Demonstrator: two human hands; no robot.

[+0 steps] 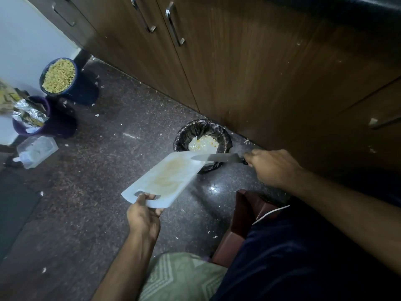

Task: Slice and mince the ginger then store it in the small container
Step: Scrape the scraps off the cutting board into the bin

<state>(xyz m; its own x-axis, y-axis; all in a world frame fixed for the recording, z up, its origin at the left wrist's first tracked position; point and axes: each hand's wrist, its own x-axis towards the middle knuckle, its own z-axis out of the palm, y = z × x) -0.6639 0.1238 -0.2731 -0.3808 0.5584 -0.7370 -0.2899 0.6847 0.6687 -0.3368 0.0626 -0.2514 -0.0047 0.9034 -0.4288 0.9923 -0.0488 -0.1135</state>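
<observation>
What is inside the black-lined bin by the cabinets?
The bin holds a pale heap of scraps with a few orange flecks. The cutting board and the knife held over it cover its near side; anything beneath the heap is hidden.

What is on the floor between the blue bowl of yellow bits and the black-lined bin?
In the head view, only dark speckled floor with scattered pale scraps lies between the blue bowl and the black-lined bin.

1. Brown cabinet doors (238,72), metal handles.
2. Dark speckled floor (108,170), littered with pale scraps.
3. Purple bucket (30,118) holding crumpled foil.
4. Black-lined bin (202,140) beside the cabinets.
</observation>
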